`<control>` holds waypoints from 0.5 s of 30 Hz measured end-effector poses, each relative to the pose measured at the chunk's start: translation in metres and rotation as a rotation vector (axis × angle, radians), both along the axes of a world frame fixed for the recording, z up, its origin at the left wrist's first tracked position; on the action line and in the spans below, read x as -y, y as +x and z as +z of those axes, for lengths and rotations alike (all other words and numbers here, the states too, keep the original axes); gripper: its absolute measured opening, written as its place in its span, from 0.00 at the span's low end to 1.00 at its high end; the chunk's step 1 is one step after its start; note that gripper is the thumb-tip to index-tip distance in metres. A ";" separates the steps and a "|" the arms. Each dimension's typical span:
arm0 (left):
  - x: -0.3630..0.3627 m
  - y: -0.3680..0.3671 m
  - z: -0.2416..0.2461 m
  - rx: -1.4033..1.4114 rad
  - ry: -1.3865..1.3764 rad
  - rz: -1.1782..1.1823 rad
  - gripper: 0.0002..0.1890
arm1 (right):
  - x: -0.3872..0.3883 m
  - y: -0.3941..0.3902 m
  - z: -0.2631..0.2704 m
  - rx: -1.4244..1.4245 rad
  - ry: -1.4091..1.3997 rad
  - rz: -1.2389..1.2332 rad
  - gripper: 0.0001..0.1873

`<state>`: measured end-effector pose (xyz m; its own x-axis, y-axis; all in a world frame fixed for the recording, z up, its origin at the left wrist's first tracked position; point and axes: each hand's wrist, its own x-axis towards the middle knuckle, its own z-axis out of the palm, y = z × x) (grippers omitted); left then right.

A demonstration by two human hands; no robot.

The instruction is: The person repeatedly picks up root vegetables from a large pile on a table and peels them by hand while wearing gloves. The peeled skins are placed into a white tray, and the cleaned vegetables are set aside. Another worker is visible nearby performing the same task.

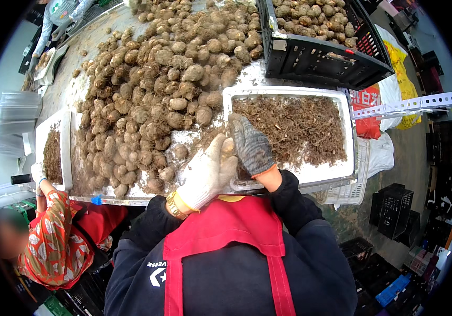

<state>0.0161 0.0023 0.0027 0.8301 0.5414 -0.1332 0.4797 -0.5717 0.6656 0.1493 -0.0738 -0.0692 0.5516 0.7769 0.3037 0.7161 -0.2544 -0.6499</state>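
My left hand [210,172], in a white knit glove, is closed round a small brown taro corm [228,147] just left of the foam tray's near corner. My right hand [251,146], in a grey glove with an orange cuff, lies against the corm's right side, its fingers straight and together; whether it grips anything is hidden. Under and beyond it, a white foam tray [349,130] holds loose brown root fibres [305,126]. A large heap of hairy taro corms [151,91] covers the table to the left and ahead.
A black plastic crate [324,65] of corms stands beyond the tray. A perforated metal bar [411,104] juts out at right, near red and yellow sacks. At left, a co-worker in a patterned sleeve [58,221] reaches to another foam tray [67,150]; another person stands at top left.
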 end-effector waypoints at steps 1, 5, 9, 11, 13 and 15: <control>0.001 0.001 -0.002 0.040 0.119 -0.036 0.24 | -0.002 0.005 -0.005 0.105 -0.016 0.004 0.17; -0.015 0.003 -0.011 0.266 -0.779 0.124 0.24 | 0.000 0.012 -0.001 -0.280 0.181 0.123 0.17; -0.021 0.003 0.007 0.326 -1.203 0.180 0.22 | 0.003 0.007 0.006 -0.340 0.370 0.026 0.17; -0.019 0.005 -0.001 0.357 -1.521 0.418 0.23 | 0.002 0.003 0.030 -0.838 0.376 -0.103 0.18; -0.018 0.009 0.006 0.342 -1.599 0.622 0.22 | 0.009 0.013 0.035 -1.000 0.302 -0.115 0.19; -0.018 0.006 -0.001 0.351 -1.554 0.536 0.21 | 0.008 0.005 0.047 -0.997 0.375 -0.124 0.17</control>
<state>0.0218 0.0207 0.0019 0.7119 0.2951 -0.6372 0.1050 0.8525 0.5121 0.1544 -0.0818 -0.0226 0.7511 0.6492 -0.1196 -0.1979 0.0486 -0.9790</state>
